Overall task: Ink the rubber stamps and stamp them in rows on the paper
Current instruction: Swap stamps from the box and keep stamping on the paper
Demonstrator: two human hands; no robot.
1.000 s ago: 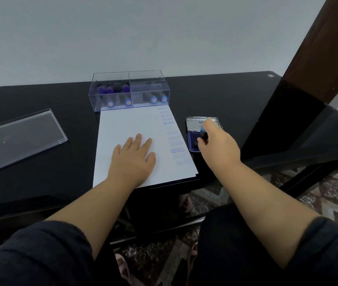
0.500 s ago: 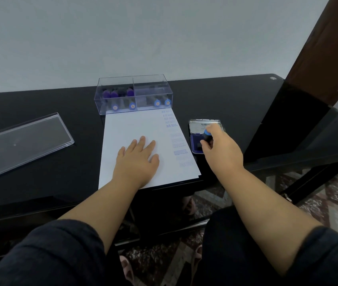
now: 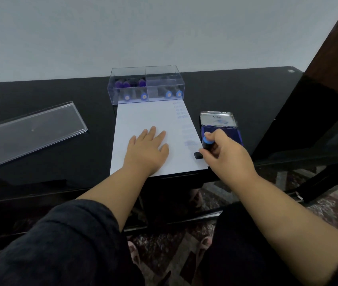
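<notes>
The left hand [image 3: 146, 153] lies flat to pin the paper [image 3: 143, 118] while the right hand [image 3: 223, 153] grips the stamp [image 3: 206, 146] over its right edge.

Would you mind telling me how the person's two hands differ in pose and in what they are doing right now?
The left hand lies flat on the paper with fingers spread; the right hand has its fingers curled round a blue-topped stamp. The left hand holds nothing and rests mid-sheet; the right hand holds the stamp at the sheet's right edge, beside the open ink pad. Both are bare and over the black table.
</notes>
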